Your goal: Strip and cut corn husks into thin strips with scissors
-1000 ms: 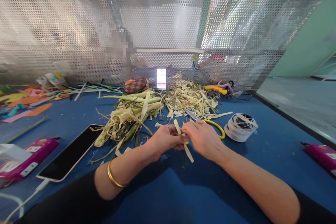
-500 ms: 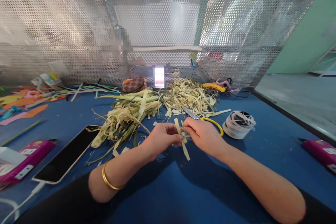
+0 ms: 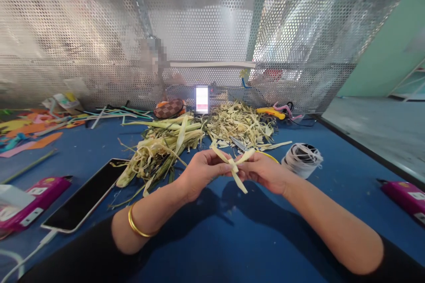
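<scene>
Between my hands is a small knot of pale corn husk strips (image 3: pixel 233 166), its ends spreading out like a cross. My left hand (image 3: pixel 202 171) pinches it from the left, thumb on top. From the other side my right hand (image 3: pixel 262 169) grips it between thumb and fingers. Both hold it raised above the blue table (image 3: pixel 212 247). Behind my right hand lie scissors (image 3: pixel 239 143) with yellow handles, partly covered by that hand. A bundle of corn husks (image 3: pixel 162 146) lies beyond my left hand, and a heap of husk scraps (image 3: pixel 239 121) farther back.
To the right stands a spool of white string (image 3: pixel 303 160). At left lie a black-screened phone (image 3: pixel 86 194) on a cable and a magenta power strip (image 3: pixel 43 199); another magenta strip (image 3: pixel 403 194) is far right. A perforated metal screen (image 3: pixel 202 26) closes off the back.
The husk piece has turned and now shows its crossed ends and central fold. My right hand has rolled, with its thumb against the knot. The left thumb now presses on it.
</scene>
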Demonstrator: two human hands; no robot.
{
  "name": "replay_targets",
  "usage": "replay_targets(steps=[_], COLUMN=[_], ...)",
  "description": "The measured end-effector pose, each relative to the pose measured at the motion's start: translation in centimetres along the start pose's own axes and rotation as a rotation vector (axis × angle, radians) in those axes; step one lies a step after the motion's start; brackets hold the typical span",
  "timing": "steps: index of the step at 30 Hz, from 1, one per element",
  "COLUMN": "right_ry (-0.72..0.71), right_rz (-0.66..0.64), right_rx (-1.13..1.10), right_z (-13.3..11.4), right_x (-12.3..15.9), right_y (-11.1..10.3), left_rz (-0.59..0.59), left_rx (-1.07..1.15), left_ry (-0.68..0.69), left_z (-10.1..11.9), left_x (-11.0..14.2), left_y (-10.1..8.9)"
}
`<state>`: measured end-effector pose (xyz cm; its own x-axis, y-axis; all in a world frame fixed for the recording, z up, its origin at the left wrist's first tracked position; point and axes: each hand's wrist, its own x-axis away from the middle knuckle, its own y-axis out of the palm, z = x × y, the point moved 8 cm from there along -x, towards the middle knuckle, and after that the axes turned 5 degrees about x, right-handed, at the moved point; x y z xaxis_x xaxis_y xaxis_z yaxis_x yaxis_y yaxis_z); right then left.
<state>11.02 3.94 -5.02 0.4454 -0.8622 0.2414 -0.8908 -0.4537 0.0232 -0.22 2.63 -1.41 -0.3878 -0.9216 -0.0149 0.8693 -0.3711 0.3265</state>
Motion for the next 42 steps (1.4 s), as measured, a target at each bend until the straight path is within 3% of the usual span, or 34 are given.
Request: replay_targets(steps=[2, 4, 6, 9, 11, 14, 18, 20, 23, 27, 31, 34, 37, 40, 42], right_ry=[-0.055, -0.163, -0.349, -0.698, -0.869, -0.971, -0.913, -0.763, -0.423, -0.116, -0.009, -0.007, -0.122, -0.432, -0.690], right_rz=[0.061, 0.170, 0.325, 0.486, 0.494, 0.464, 0.352, 0.239, 0.101, 0.026, 0.008, 0.038, 0.165, 0.356, 0.444], right_rx=[0.019, 0.186, 0.514, 1.052, 1.267, 1.405, 1.262, 1.087, 0.753, 0.298, 0.021, -0.046, 0.156, 0.633, 0.951], right_z=[-0.2, -1.1, -3.0, -6.0, -6.8, -7.1, -7.4, -7.0, -5.1, -2.1, -0.4, -0.1, -1.0, -3.8, -5.6], right_x=[0.0, 0.4, 1.4, 3.7, 4.7, 5.1, 4.5, 3.5, 1.9, 0.8, 0.2, 0.1, 0.4, 1.9, 3.5], right_y=[0.1, -0.1, -0.2, 1.6, 3.0, 3.8, 2.9, 1.9, 0.3, -0.8, -0.6, -0.3, -0.3, 0.2, 1.6], left_rz=[0.089, 0.158, 0.216, 0.283, 0.276, 0.187, -0.009, -0.109, -0.196, -0.184, -0.072, 0.051, 0.150, 0.218, 0.228], left_rx=[-0.032, -0.103, -0.201, -0.351, -0.407, -0.408, -0.333, -0.282, -0.218, -0.198, -0.199, -0.216, -0.260, -0.365, -0.460], left_ry=[0.065, 0.110, 0.141, 0.164, 0.152, 0.076, -0.103, -0.157, -0.163, -0.068, 0.052, 0.138, 0.185, 0.218, 0.238], left_z=[0.4, 0.6, 0.7, 0.7, 0.5, -0.1, -1.1, -1.3, -0.9, 0.1, 1.1, 1.7, 1.7, 1.6, 1.5], left_x=[-0.1, -0.2, -0.3, -0.5, -0.6, -0.6, -0.1, 0.2, 0.4, 0.4, 0.1, -0.2, -0.4, -0.5, -0.5], left_y=[-0.9, -1.7, -2.4, -3.3, -3.3, -2.5, -0.6, 0.3, 1.0, 1.1, 0.5, -0.6, -1.8, -2.5, -2.6])
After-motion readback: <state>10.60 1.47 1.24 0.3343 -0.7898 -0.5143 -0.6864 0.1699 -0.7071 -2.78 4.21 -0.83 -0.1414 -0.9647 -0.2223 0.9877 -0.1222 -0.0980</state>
